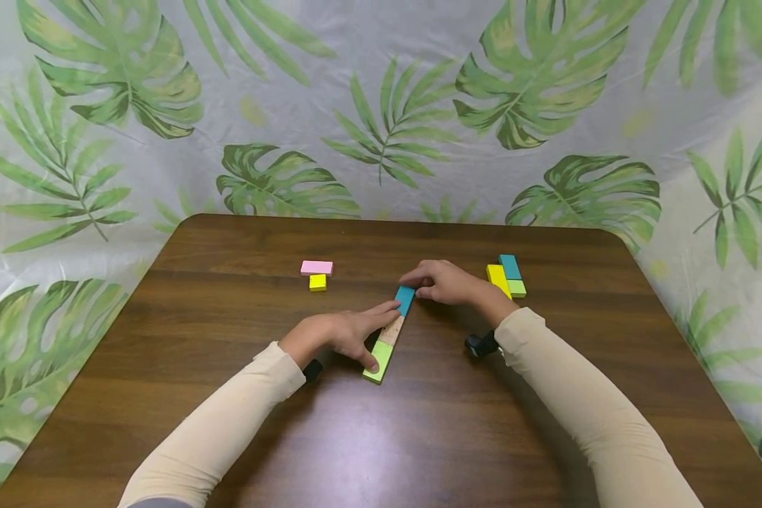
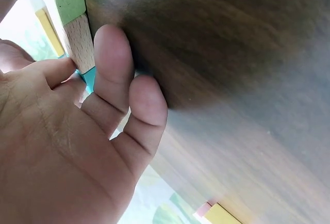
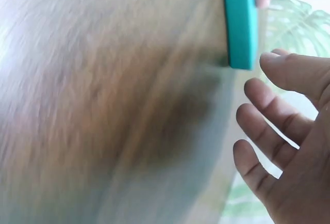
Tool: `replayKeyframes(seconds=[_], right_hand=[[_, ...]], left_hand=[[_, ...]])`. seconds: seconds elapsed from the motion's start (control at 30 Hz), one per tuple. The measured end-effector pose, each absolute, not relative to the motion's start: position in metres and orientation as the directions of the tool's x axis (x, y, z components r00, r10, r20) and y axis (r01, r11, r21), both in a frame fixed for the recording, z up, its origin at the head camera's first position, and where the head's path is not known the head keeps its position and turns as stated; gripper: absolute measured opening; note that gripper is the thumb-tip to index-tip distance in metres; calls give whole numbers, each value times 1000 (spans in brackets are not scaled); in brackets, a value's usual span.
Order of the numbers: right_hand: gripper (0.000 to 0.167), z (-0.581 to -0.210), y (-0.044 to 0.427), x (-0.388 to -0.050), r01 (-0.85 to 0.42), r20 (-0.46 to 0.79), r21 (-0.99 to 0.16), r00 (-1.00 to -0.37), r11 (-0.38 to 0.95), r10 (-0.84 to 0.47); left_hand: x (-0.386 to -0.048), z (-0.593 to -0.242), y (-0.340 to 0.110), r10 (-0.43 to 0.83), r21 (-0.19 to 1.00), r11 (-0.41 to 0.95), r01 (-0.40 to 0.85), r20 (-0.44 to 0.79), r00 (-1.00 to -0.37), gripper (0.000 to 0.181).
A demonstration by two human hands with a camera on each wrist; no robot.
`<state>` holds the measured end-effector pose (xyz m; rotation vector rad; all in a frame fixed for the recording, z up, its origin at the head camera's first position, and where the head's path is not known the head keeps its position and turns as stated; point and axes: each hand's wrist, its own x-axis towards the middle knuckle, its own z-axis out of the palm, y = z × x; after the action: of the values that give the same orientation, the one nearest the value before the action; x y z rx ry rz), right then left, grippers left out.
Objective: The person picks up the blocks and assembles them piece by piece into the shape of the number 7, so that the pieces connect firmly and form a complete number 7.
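Note:
Three blocks lie end to end in a slanting row on the table: a light green block (image 1: pixel 378 361) nearest, a bare wooden block (image 1: pixel 391 331) in the middle, a blue block (image 1: pixel 405 299) at the far end. My left hand (image 1: pixel 346 333) spreads over the row's left side. Its thumb rests on the green block and its fingers reach to the wooden and blue ones. At the blue block's far end is my right hand (image 1: pixel 447 282), its fingers loosely bent. In the right wrist view a small gap separates the thumb from the blue block (image 3: pixel 240 25).
To the left lie a pink block (image 1: pixel 317 268) and a small yellow block (image 1: pixel 317 283). Farther right, a yellow block (image 1: pixel 498 279), a blue block (image 1: pixel 510 267) and a light green block (image 1: pixel 517 288) lie together, close behind the right wrist. A leaf-patterned curtain (image 1: pixel 406 190) hangs behind the table.

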<state>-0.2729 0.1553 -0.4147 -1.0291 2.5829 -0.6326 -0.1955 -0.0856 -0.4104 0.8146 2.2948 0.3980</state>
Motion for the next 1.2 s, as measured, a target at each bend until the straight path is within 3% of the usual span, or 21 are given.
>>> replayKeyframes(seconds=[0.27, 0.43, 0.63, 0.8, 0.93, 1.2], right_hand=[[38, -390, 192, -259, -623, -97, -420, -693, 660, -715], [39, -380, 229, -252, -594, -106, -413, -722, 690, -684], [39, -385, 266, -248, -565, -101, -348, -771, 748, -629], [41, -394, 288, -247, -558, -62, -227, -810, 798, -584], [40, -404, 297, -245, -578, -42, -134, -808, 805, -588], [36, -412, 296, -242, -616, 35, -75, -788, 784, -615]], left_hand=[[-194, -410, -86, 649, 474, 758, 449, -475, -594, 103], [-194, -410, -86, 650, 471, 757, 452, -473, -595, 103], [-193, -411, -86, 648, 476, 759, 445, -482, -590, 103], [-194, -410, -86, 648, 478, 759, 442, -480, -592, 103], [-194, -410, -86, 643, 479, 762, 436, -485, -593, 105], [-193, -409, -85, 640, 478, 765, 432, -486, -595, 104]])
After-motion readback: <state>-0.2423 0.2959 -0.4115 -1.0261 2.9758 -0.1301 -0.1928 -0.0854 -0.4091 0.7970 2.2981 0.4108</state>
